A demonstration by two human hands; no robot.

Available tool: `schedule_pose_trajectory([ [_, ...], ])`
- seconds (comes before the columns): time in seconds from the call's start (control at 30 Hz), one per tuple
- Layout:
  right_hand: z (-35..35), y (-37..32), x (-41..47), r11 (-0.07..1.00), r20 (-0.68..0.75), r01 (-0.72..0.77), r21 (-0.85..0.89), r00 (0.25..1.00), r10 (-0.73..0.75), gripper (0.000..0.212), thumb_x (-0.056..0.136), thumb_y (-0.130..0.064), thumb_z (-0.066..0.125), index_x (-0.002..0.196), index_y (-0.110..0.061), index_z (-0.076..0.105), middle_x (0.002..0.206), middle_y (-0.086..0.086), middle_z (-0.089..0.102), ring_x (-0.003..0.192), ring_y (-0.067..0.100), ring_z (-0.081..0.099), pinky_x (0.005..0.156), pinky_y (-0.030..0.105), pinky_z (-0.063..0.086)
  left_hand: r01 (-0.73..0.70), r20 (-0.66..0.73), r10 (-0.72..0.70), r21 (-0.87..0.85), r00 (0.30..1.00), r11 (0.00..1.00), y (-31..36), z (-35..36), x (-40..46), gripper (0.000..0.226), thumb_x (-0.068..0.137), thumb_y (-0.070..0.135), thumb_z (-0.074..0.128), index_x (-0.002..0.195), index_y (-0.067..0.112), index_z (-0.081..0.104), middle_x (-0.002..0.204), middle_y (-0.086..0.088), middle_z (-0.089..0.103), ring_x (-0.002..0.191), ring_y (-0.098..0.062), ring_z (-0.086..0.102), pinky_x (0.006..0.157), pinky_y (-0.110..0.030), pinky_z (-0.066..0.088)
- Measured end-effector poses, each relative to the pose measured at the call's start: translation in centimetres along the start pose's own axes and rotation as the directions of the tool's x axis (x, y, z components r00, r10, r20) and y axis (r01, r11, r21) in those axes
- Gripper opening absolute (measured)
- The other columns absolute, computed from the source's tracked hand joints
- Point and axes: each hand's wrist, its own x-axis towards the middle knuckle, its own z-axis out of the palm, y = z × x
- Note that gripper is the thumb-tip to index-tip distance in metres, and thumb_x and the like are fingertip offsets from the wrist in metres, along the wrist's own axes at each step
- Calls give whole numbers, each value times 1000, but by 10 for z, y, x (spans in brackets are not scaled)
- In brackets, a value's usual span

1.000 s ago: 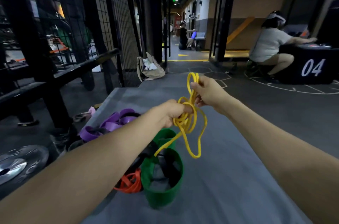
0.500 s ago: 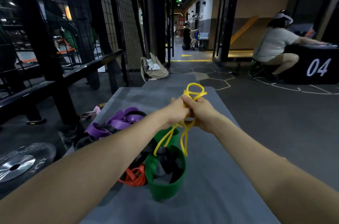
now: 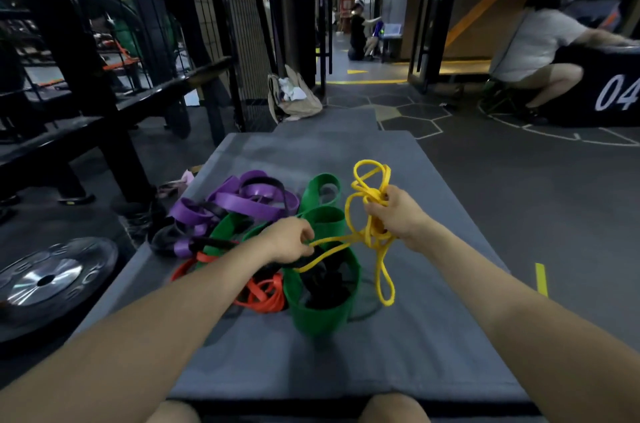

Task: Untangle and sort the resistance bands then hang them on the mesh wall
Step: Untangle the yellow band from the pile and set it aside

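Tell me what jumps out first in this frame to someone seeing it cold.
The yellow band, knotted and held up mid-frame: the right hand grips the tangle, the left hand pinches a strand pulled leftward. Below lies a bright heap on the grey mat: purple bands at the back, green bands and an orange band nearer.

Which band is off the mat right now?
The yellow band: thin and knotted, held up between the left hand and right hand. The purple, green and orange bands lie on the mat.
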Motion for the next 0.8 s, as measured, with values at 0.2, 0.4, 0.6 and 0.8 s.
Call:
schedule_pose_trajectory([
  [0.2,9,4,-2,999,42,15,-39,999,-13,18,91,-17,54,80,-13,41,60,2,47,51,15,45,51,28,40,-51,37,39,435,999,899,-2,7,-4,20,85,38,60,99,24,65,111,-2,59,106,-25,57,82,-33,39],
  [0.4,11,4,-3,992,35,7,-124,999,-3,16,91,-20,54,84,-12,42,64,2,48,56,15,46,55,29,41,-101,-166,96,-19,981,995,-4,-7,-8,12,94,20,49,91,15,59,100,-8,59,96,-22,58,78,-25,38],
  [0.6,8,-2,-1,985,-50,16,-169,998,-25,14,89,-18,53,79,-12,45,70,5,52,66,21,51,63,32,42,-270,-405,-306,-876,862,401,-14,-61,-12,32,101,12,34,70,16,42,66,-6,45,50,-9,48,58,-28,35],
  [0.8,3,-4,0,963,-78,-2,-271,997,-19,17,90,-22,53,84,-8,44,68,4,48,71,25,50,61,31,38,-203,-459,-353,-798,815,568,-35,-92,-27,29,100,12,34,73,12,45,69,-3,43,61,-13,40,59,-27,32],
])
